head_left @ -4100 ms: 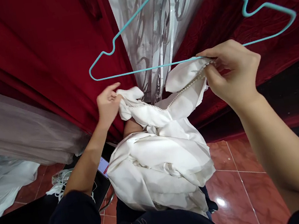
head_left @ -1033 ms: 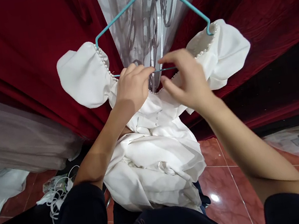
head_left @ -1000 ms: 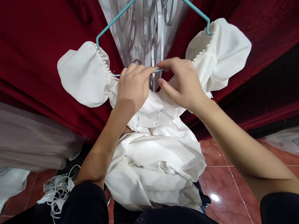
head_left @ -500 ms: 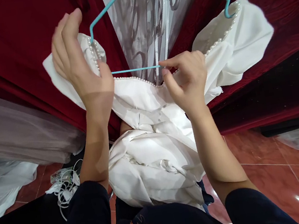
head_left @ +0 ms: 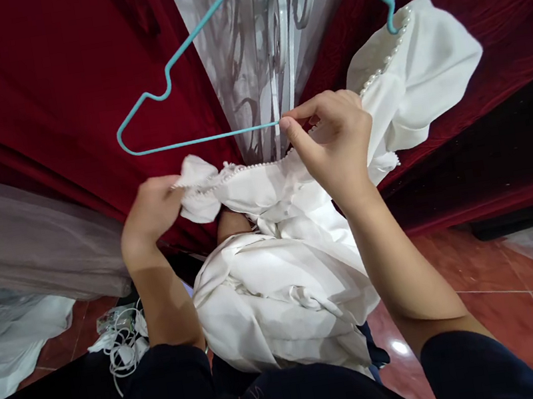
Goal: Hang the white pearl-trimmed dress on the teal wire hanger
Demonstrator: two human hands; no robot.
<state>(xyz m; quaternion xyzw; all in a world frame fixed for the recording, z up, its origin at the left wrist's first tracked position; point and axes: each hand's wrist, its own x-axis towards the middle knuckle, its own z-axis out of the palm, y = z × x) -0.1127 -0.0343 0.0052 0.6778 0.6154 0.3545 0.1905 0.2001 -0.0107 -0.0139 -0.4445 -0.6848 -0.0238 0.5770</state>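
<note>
A white dress (head_left: 278,272) with pearl-trimmed edges lies bunched over my lap. My right hand (head_left: 335,141) pinches the bottom bar of a light blue hanger (head_left: 187,143) near its middle. The hanger's left end is bare, while its right arm still sits inside the dress's right puffed sleeve (head_left: 437,64). Lower down, my left hand (head_left: 154,207) grips the pearl edge of the left sleeve (head_left: 199,193), below the hanger and apart from it. Motion blurs the left fingers a little.
Dark red curtains (head_left: 49,72) hang on both sides, with sheer white fabric (head_left: 233,50) between them. Greyish tulle (head_left: 23,231) hangs at the left. White cables (head_left: 123,350) lie in a tangle at the lower left, near the red tiled floor (head_left: 504,296).
My left hand has moved down with the left sleeve, which has come off the hanger's left end. My right hand keeps its pinch on the bar.
</note>
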